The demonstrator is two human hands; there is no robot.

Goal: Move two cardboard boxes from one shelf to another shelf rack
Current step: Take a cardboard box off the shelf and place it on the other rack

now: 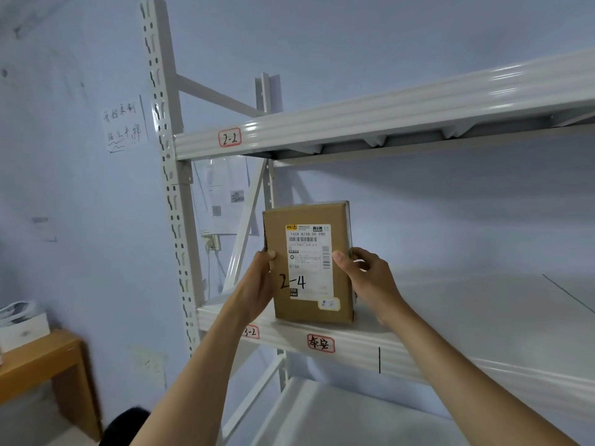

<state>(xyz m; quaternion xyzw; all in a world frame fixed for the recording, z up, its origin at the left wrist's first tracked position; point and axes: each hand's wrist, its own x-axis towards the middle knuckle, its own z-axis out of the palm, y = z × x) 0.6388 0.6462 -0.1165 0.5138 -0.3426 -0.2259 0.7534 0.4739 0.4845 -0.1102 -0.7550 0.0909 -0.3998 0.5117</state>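
In the head view, a small brown cardboard box (pixel 309 265) stands upright on its lower edge at the front of the pale grey metal shelf (pixel 450 317) of a white steel rack (pixel 167 188). Its face carries a white shipping label (pixel 308 262) with a barcode and the handwritten mark "2-4". The left hand (pixel 257 284) grips the box's left side, thumb on the front face and the fingers wrapped behind. The right hand (pixel 367 278) grips the right side, thumb pressed on the label's edge and the fingers curled round the back edge. Just below the box, on the shelf's front beam, sit two red-bordered tags (pixel 320 343), one partly hidden behind the left forearm. Above the box, the upper beam (pixel 354 120) bears a red-bordered tag reading "2-2" (pixel 229 137). Left of the box, beyond the rack's upright, a handwritten paper notice (pixel 124 125) is stuck to the bluish wall, and lower down stands a wooden bench (pixel 42 362).
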